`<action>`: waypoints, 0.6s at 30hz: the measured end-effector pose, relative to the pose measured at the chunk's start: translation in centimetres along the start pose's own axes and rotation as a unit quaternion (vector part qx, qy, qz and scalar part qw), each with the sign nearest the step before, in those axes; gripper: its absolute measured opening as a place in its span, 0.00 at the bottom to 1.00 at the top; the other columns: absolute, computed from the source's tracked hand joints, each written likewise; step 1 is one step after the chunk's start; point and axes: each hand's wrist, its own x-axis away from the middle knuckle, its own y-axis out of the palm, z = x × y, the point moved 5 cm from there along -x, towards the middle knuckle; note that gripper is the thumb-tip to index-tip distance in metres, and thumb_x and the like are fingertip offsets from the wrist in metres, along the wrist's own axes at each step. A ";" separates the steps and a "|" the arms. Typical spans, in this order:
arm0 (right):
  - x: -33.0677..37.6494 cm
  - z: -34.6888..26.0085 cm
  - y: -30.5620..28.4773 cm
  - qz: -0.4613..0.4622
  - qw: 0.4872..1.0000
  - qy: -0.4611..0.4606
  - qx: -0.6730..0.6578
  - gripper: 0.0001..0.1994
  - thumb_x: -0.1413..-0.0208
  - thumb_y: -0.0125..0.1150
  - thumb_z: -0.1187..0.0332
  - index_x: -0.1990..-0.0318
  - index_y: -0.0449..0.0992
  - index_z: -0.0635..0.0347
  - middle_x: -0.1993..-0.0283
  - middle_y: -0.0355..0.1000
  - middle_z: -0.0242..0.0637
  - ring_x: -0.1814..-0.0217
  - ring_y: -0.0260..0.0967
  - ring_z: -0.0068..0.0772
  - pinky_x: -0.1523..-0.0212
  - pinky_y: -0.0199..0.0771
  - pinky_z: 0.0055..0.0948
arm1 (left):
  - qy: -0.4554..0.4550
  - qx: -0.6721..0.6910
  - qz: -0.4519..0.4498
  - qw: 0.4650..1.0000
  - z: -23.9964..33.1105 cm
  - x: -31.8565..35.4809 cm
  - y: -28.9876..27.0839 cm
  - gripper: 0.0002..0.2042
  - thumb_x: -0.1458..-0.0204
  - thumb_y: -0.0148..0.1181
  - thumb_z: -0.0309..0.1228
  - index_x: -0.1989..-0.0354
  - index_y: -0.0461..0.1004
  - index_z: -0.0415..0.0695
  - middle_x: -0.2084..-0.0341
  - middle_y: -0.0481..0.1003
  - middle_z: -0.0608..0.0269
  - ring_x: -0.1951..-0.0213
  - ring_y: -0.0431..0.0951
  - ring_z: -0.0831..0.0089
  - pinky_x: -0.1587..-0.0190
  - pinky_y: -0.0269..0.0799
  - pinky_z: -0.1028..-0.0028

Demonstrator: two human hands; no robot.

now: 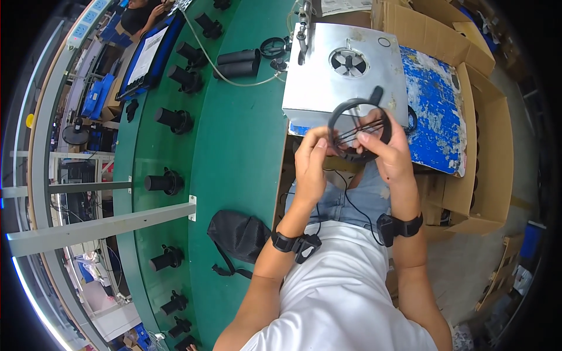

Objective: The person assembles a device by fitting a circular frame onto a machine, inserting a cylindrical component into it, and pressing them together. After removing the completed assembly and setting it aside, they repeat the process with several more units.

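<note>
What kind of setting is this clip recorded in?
Most likely a factory assembly line. A green conveyor belt carries a row of black cylindrical parts, a metal box with a fan opening sits beside cardboard boxes, and both hands hold a black ring-shaped part.

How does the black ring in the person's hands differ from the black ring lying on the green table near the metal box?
The held ring is lifted in front of the metal box, gripped by the left hand and right hand; the table ring lies flat on the green table, untouched. The held ring looks larger, being nearer the camera. Thin bars cross the held ring's opening; the table ring's inside is unclear. Both are black and round.
</note>
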 end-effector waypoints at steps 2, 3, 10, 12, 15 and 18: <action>0.5 0.4 1.5 -0.009 0.999 0.044 -0.007 0.16 0.50 0.59 0.80 0.53 0.64 0.66 0.62 0.71 0.40 0.64 0.72 0.27 0.61 0.74 0.25 | 0.067 -0.109 0.000 0.992 1.5 -0.1 0.1 0.12 0.38 0.43 0.30 0.54 0.67 0.33 0.73 0.71 0.65 0.73 0.68 0.82 0.68 0.67 0.78; 0.3 0.7 1.7 -0.038 0.998 0.055 -0.002 0.17 0.50 0.58 0.81 0.53 0.64 0.68 0.61 0.70 0.40 0.63 0.73 0.28 0.61 0.75 0.25 | 0.057 -0.128 0.006 0.990 1.1 -0.7 0.2 0.12 0.37 0.43 0.33 0.57 0.66 0.36 0.73 0.70 0.65 0.75 0.66 0.83 0.71 0.66 0.80; -1.6 0.0 0.7 0.034 0.989 -0.008 0.145 0.12 0.49 0.56 0.80 0.57 0.64 0.66 0.67 0.69 0.34 0.68 0.69 0.20 0.67 0.71 0.19 | 0.027 -0.085 -0.028 0.996 0.2 -3.4 1.2 0.10 0.38 0.49 0.35 0.60 0.62 0.39 0.74 0.66 0.66 0.77 0.66 0.84 0.76 0.63 0.83; -1.9 -0.8 0.8 0.062 0.984 -0.038 0.164 0.10 0.51 0.54 0.81 0.60 0.66 0.64 0.69 0.65 0.29 0.70 0.64 0.15 0.70 0.67 0.16 | 0.127 -0.219 -0.058 0.966 1.3 -3.6 1.7 0.13 0.46 0.59 0.29 0.58 0.62 0.38 0.71 0.66 0.66 0.75 0.65 0.84 0.74 0.63 0.83; -2.9 -0.2 -0.4 0.056 0.962 -0.060 0.261 0.11 0.51 0.54 0.81 0.60 0.65 0.65 0.67 0.65 0.31 0.68 0.64 0.15 0.71 0.67 0.17 | 0.068 -0.275 -0.040 0.958 0.4 -5.2 1.6 0.21 0.56 0.66 0.28 0.57 0.62 0.37 0.75 0.67 0.63 0.75 0.67 0.78 0.73 0.65 0.75; -5.1 1.7 -2.2 0.050 0.938 -0.074 0.334 0.14 0.51 0.55 0.80 0.57 0.64 0.65 0.70 0.64 0.31 0.71 0.65 0.16 0.74 0.66 0.18 | 0.051 -0.339 -0.046 0.938 0.0 -8.0 1.7 0.22 0.58 0.64 0.24 0.52 0.66 0.39 0.72 0.69 0.55 0.73 0.72 0.64 0.69 0.69 0.70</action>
